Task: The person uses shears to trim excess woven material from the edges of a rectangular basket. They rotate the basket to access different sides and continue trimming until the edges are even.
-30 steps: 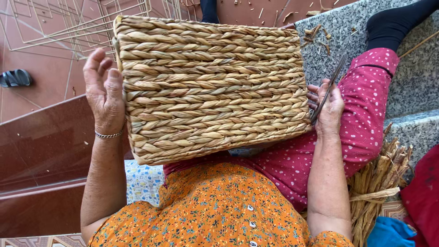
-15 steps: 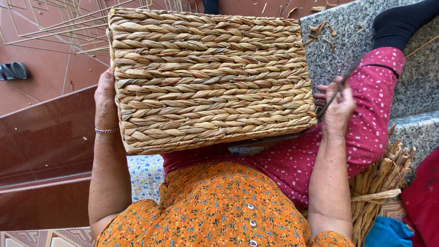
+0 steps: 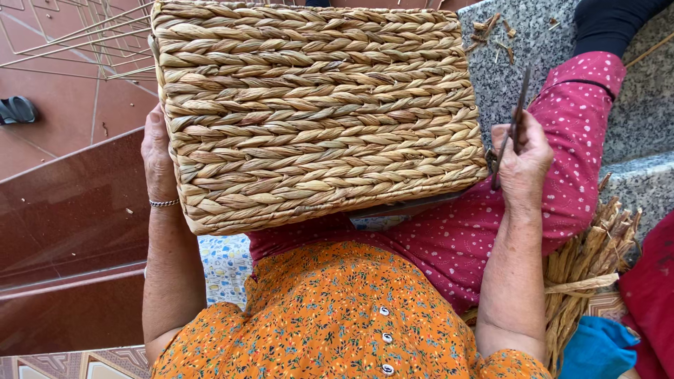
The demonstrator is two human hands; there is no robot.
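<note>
A large rectangular basket (image 3: 316, 105) woven of tan braided straw rests on my lap, its flat side facing up. My left hand (image 3: 158, 158) presses against the basket's left edge, a thin silver bracelet on the wrist. My right hand (image 3: 523, 161) sits at the basket's right edge and is closed around a thin dark metal tool (image 3: 516, 116) that points upward. My pink dotted trouser leg (image 3: 562, 175) stretches out under the right hand.
A bundle of dried straw strips (image 3: 590, 260) lies at my right side next to blue cloth (image 3: 593, 351). Grey speckled stone step (image 3: 540, 63) is under my leg. Red-brown tiled steps (image 3: 63, 210) drop away to the left, with a dark sandal (image 3: 17, 109) and loose thin stalks (image 3: 77, 42).
My left hand has moved from open in the air to flat against the basket's left edge. The basket has shifted up and closer. The right hand has raised the dark tool upright.
</note>
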